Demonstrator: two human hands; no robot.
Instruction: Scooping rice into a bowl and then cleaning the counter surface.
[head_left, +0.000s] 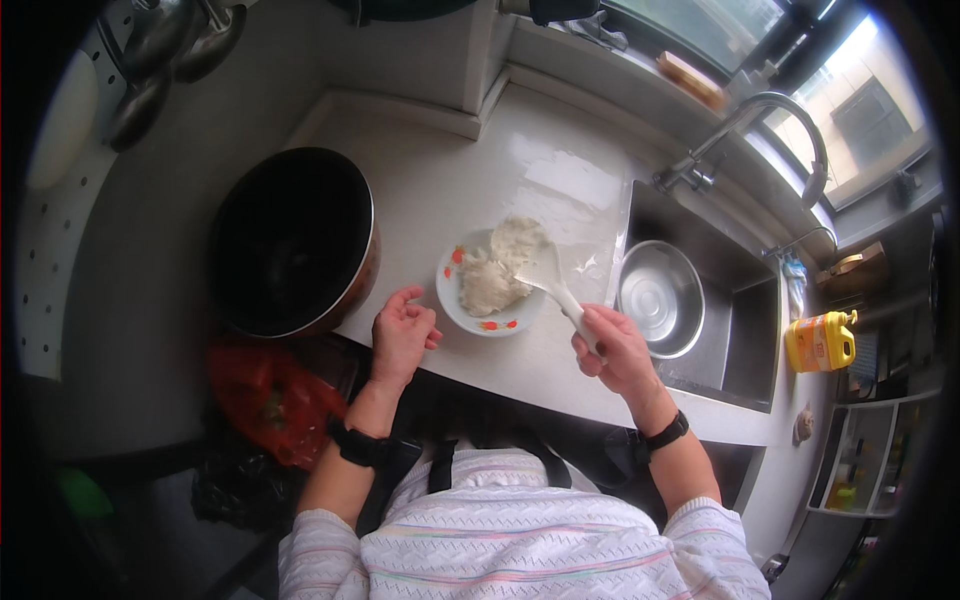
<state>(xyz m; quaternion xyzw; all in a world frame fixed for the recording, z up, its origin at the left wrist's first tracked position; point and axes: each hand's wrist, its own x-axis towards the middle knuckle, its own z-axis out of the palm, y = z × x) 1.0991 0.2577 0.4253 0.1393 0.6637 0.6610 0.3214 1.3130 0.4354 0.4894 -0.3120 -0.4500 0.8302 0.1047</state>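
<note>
In front of me on the counter is a white bowl (469, 319) with red flower decoration. A mound of pale dough-like food (484, 289) fills its middle, perhaps cooked rice. My right hand (616, 343) grips the handle of a white plastic rice paddle (551, 274). The paddle's blade lies over the bowl, with more of the pale food clinging around it and partly hiding it. My left hand (403, 330) is just left of the bowl, apart from it, fingers loosely curled and holding nothing.
A large dark pot (292, 240) stands at the counter's left end. To the right, a metal basin (660, 296) sits in the sink (742, 330) below a curved faucet (750, 112). A yellow jug (821, 341) is beyond. A red plastic bag (274, 405) hangs below left.
</note>
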